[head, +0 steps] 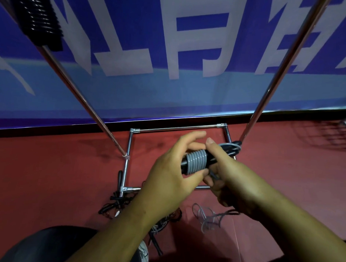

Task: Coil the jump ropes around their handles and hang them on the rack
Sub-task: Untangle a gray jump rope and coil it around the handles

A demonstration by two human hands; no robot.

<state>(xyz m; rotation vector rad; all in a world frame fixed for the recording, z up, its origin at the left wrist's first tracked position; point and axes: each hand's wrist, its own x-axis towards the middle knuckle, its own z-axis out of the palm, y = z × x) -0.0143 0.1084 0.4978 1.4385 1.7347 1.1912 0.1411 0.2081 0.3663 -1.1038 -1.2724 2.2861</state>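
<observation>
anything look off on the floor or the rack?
Yes: uncoiled jump ropes lie tangled on the red floor by the rack base, with loose grey rope trailing near the right hand. Nothing appears damaged.

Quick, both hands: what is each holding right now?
Left hand: closed on the black handles, beside the grey rope coil.
Right hand: closed on the same handles.

We extend both forearms forward and inward until the hands meet at centre. Our left hand (170,170) cups from the left, thumb underneath, fingers loosely spread above. Our right hand (231,172) closes from the right, thumb raised; its fingers curl beneath and are largely hidden, so its grip appears firm.
</observation>
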